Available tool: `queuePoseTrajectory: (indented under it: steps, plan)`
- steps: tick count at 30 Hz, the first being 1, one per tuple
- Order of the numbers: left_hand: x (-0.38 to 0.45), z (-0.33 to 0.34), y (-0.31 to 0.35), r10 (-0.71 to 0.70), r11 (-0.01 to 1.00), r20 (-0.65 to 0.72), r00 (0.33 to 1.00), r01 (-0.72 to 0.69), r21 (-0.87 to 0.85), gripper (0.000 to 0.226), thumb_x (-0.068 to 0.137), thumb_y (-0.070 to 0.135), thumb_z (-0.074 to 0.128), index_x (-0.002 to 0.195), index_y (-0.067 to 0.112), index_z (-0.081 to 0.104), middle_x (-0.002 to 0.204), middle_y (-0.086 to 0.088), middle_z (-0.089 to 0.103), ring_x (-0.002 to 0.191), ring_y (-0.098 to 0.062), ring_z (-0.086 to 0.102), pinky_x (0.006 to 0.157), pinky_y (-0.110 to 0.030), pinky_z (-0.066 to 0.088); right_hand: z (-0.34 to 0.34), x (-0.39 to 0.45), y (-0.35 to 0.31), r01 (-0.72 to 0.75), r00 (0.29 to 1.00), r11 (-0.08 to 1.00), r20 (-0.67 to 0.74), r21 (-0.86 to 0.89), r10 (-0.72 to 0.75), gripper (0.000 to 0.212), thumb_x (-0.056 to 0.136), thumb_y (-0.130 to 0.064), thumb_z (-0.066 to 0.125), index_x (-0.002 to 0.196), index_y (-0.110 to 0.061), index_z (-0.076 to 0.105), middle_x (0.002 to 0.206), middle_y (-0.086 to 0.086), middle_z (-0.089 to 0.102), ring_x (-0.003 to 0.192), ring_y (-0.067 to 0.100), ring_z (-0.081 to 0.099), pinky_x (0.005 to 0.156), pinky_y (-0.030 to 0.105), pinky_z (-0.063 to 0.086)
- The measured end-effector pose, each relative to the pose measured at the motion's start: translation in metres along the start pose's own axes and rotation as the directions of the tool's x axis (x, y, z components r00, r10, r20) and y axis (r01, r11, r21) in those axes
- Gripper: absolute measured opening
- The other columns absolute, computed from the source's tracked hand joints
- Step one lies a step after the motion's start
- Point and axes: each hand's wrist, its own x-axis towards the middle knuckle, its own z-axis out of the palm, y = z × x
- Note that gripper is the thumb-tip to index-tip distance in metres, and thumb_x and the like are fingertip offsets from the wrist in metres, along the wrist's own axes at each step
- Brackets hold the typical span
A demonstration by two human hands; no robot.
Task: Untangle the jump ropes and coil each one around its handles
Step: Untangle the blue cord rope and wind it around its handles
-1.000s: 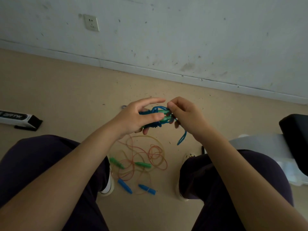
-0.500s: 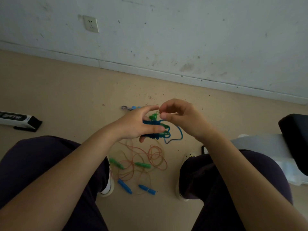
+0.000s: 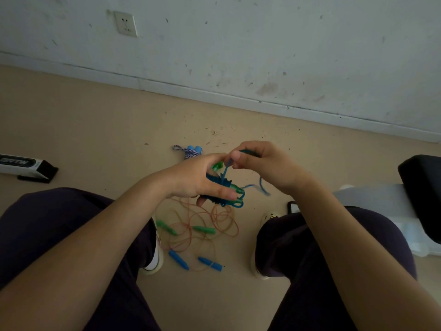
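While my left hand grasps the blue-wound handles, lying crosswise, my right hand pinches the rope's free end above them, bare floor beyond.

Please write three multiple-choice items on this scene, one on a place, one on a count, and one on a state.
1. Where do the tangled orange ropes lie?
A. On the floor between the person's feet
B. On the person's lap
C. Against the wall

2. How many loose handles lie in that tangle?
A. Two
B. Four
C. Six

3. What is the right hand doing?
A. Resting open on a knee
B. Pinching a strand of the blue rope
C. Holding the box

Answers: 1 A, the tangle lies on the floor between the shoes. 2 B, two green handles and two blue handles show. 3 B, its thumb and fingers pinch the strand above the bundle that the left hand holds.
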Motion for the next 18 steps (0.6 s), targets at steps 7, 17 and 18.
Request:
queuePoseTrajectory:
  steps: [7, 17, 18]
  plan:
    - [-0.001, 0.002, 0.003, 0.021, 0.999, -0.017, 1.0, -0.022, -0.042, 0.056, 0.08, 0.021, 0.082, 0.127, 0.025, 0.053, 0.094, -0.003, 0.066, 0.064, -0.008, 0.064, 0.045, -0.028, 0.05, 0.012, 0.0, 0.003, -0.046, 0.987, 0.999, 0.153, -0.025, 0.05, 0.014, 0.089, -0.021, 0.071, 0.099, -0.013, 0.064, 0.096, -0.002, 0.07, 0.092, 0.013, 0.066, 0.088, 0.031, 0.052]
    - [-0.002, 0.001, 0.004, 0.014, 1.0, -0.021, 1.0, -0.014, 0.0, 0.068, 0.078, 0.026, 0.082, 0.138, 0.027, 0.049, 0.1, -0.011, 0.068, 0.057, -0.007, 0.062, 0.047, -0.029, 0.051, 0.01, -0.001, -0.003, -0.129, 0.972, 0.985, 0.182, -0.114, 0.148, 0.029, 0.087, -0.031, 0.071, 0.096, -0.005, 0.062, 0.074, 0.011, 0.049, 0.057, 0.019, 0.04, 0.051, 0.028, 0.036]
    - [-0.002, 0.001, 0.004, -0.007, 1.0, -0.022, 1.0, 0.007, 0.015, 0.073, 0.078, 0.029, 0.082, 0.142, 0.028, 0.046, 0.096, -0.01, 0.069, 0.053, -0.006, 0.061, 0.047, -0.029, 0.05, 0.006, -0.001, -0.004, -0.127, 0.971, 0.983, 0.188, -0.132, 0.151, 0.025, 0.085, -0.03, 0.074, 0.094, -0.009, 0.064, 0.073, 0.011, 0.048, 0.059, 0.019, 0.04, 0.052, 0.028, 0.036]
